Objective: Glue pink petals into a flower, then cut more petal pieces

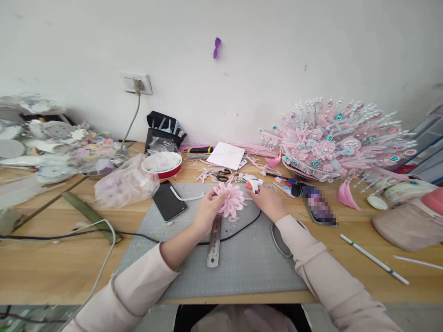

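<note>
The left hand (pixel 209 207) pinches a pink flower (pixel 230 202), already many-petalled. Just rightward, the right hand (pixel 270 202) grips a white tool (pixel 255 185); what remains is unclear.

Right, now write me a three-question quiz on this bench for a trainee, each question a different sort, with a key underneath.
1. Which of the person's hands holds the pink flower?

2. True or false: the metal ruler lies wholly off the grey mat.

3. What colour is the bow-shaped piece on the wall?
a) yellow
b) purple
c) green

Key
1. The left hand; the right hand holds the white tool.
2. False: the ruler lies on the mat.
3. b) purple.
</note>
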The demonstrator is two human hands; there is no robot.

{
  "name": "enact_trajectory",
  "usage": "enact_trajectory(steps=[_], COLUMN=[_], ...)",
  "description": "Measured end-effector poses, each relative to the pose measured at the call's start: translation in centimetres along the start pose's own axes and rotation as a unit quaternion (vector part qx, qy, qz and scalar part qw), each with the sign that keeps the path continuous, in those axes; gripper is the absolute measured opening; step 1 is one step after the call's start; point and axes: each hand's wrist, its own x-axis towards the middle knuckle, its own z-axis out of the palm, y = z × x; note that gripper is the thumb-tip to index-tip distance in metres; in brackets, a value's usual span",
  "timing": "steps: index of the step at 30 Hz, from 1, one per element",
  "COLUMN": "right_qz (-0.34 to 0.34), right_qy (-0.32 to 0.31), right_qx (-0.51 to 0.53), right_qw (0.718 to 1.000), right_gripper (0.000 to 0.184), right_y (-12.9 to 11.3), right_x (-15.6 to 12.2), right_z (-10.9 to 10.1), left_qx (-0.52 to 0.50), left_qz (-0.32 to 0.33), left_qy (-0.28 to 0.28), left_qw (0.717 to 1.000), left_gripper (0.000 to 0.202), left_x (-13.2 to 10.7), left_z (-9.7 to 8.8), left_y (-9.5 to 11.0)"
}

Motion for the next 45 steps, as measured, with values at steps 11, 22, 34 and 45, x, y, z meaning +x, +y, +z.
enact_trajectory(steps=[11, 22, 34, 45], right_qz=[0.075, 0.059, 0.014, -0.047], right_qy=[0.012, -0.031, -0.059, -0.068], right_qx=[0.318, 0.642, 0.752, 0.64], right_qw=[0.945, 0.764, 0.656, 0.764], right_gripper=[0.024, 0.013, 0.025, 0.031], right_y=[1.4, 1.2, -0.1, -1.5], right_x=[1.1, -0.2, -1.9, -3.1], right_z=[0.9, -0.7, -0.9, -0.8], left_qx=[0.019, 0.049, 0.077, 0.182], left_qz=[-0.011, -0.008, -0.004, 0.013], left_qy=[0.016, 0.016, 0.027, -0.079], left_qw=[1.0, 0.999, 0.997, 0.98], left_gripper=[0.035, 0.028, 0.016, 0.034], left_x=[-0.2, -0.1, -0.1, -0.3], left_z=[0.1, -0.2, 0.0, -0.1], left_y=[0.0, -0.3, -0.1, -0.5])
